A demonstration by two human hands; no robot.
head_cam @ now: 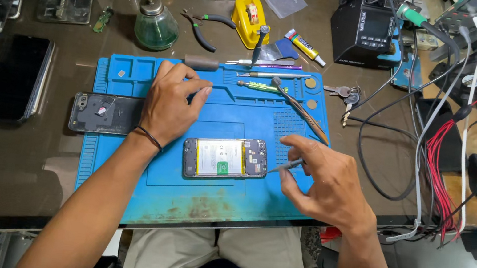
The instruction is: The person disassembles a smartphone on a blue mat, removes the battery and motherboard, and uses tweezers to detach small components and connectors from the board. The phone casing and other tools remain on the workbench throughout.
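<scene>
An opened phone [224, 157] lies face down on the blue work mat [122, 167], its battery and circuit board exposed. My right hand [325, 180] holds metal tweezers [285, 166] whose tip touches the phone's right end. My left hand [171, 103] rests on the mat above and left of the phone, fingers curled near the mat's tray slots, with nothing visible in it. A black band circles the left wrist.
A removed phone back cover [101, 113] lies at the mat's left edge. Several screwdrivers and tools [271, 76] lie along the mat's top. A green glass bottle [156, 23], pliers [204, 26], a black phone [16, 78] and tangled cables [440, 156] surround the mat.
</scene>
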